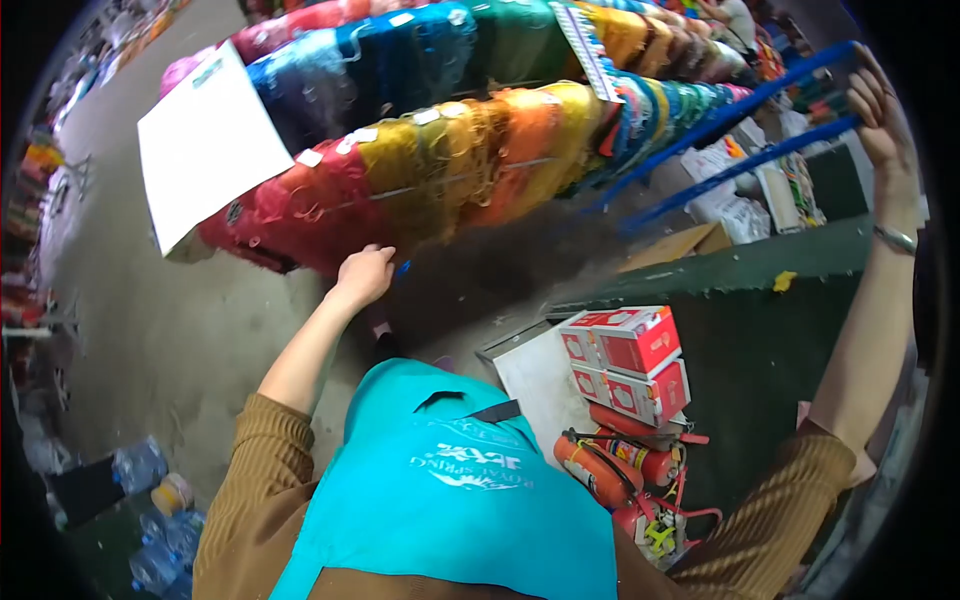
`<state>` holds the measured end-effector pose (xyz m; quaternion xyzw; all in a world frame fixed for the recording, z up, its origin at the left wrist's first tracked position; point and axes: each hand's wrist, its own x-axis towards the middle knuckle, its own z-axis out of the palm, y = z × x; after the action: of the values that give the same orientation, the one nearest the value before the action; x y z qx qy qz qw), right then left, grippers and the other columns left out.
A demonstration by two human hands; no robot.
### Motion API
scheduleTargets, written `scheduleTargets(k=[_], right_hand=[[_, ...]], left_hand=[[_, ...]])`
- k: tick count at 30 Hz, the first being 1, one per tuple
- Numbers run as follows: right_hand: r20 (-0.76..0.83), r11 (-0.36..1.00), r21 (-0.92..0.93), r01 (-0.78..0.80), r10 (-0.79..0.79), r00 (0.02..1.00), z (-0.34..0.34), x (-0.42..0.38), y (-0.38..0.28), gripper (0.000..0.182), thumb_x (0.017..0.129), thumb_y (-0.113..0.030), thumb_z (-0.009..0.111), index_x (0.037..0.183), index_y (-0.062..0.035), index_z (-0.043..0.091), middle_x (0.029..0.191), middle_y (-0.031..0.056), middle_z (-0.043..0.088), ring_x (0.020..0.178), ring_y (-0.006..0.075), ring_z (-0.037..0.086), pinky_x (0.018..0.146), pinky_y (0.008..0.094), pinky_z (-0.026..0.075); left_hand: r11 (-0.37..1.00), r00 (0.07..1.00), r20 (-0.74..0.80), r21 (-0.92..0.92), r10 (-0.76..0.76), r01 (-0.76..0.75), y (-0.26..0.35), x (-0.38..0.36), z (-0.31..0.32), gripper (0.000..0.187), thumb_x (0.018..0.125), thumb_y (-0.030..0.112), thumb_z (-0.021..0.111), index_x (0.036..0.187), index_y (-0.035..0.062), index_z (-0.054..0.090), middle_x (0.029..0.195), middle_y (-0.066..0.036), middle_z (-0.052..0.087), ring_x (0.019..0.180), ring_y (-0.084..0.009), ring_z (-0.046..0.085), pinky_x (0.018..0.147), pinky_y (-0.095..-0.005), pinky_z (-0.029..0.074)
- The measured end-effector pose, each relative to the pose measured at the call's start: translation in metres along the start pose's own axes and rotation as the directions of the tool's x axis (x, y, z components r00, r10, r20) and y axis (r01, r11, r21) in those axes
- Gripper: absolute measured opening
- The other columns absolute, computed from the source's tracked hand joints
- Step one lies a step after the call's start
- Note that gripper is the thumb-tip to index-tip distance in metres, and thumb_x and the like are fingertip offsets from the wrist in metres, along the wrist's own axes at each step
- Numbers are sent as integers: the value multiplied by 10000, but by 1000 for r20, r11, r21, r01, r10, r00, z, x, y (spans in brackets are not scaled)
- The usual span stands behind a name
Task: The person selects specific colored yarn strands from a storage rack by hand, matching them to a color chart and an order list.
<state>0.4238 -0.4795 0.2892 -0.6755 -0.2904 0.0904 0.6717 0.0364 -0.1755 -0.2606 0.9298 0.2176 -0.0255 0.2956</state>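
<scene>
Raised at the far right, my right hand (872, 110) is closed on a loop of blue yarn (740, 108). Two bands of it run taut from the fingers down and leftward, fading into blur over the floor. My left hand (365, 275) is closed too, low in front of the red end of the hanging yarn skeins (480, 150), with a bit of the same blue at its fingertips. The stretch of yarn between the two hands is smeared. The skeins hang in rows from red through yellow and orange to blue and green.
A white board (205, 145) covers the near end of the skein rack. Red and white boxes (625, 360) and several red fire extinguishers (610, 470) stand close at my right. Plastic bags (725, 190) lie farther back, large bottles (165, 550) at lower left. A person (735, 20) is at upper right.
</scene>
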Motion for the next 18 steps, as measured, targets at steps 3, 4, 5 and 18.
scheduleTargets(k=[3, 4, 5, 18], right_hand=[[364, 990, 137, -34, -18, 931, -15, 4, -4, 325, 1052, -126, 366, 1269, 79, 493, 674, -14, 319, 502, 64, 255, 435, 185, 225], [-140, 999, 0, 33, -33, 990, 34, -35, -10, 349, 1065, -148, 377, 1300, 87, 486, 638, -38, 235, 478, 49, 205, 415, 193, 203], [-88, 999, 42, 21, -17, 996, 26, -30, -12, 331, 1062, -145, 392, 1268, 86, 510, 634, -40, 234, 475, 49, 206, 409, 194, 205], [16, 968, 228, -102, 101, 995, 84, -78, -12, 229, 1004, -217, 519, 815, -90, 541, 495, -96, 266, 373, 36, 206, 335, 196, 178]], left_hand=[[963, 986, -67, -212, 155, -166, 66, 10, -30, 212, 900, 206, 590, 981, 57, 718, 961, -136, 688, 914, -319, 666, 802, -407, 532], [929, 970, -74, -279, 230, -242, 90, 14, -38, 201, 898, 205, 609, 973, 52, 716, 928, -128, 686, 849, -300, 680, 758, -387, 541], [845, 962, -51, -467, 267, -259, 117, 16, -46, 182, 920, 157, 649, 986, -6, 694, 862, -88, 656, 670, -148, 661, 625, -279, 532], [68, 818, -355, -901, 453, -428, 330, 39, -130, 316, 944, 91, 615, 1243, -7, 582, 1003, -86, 673, 739, -114, 687, 685, -245, 540]])
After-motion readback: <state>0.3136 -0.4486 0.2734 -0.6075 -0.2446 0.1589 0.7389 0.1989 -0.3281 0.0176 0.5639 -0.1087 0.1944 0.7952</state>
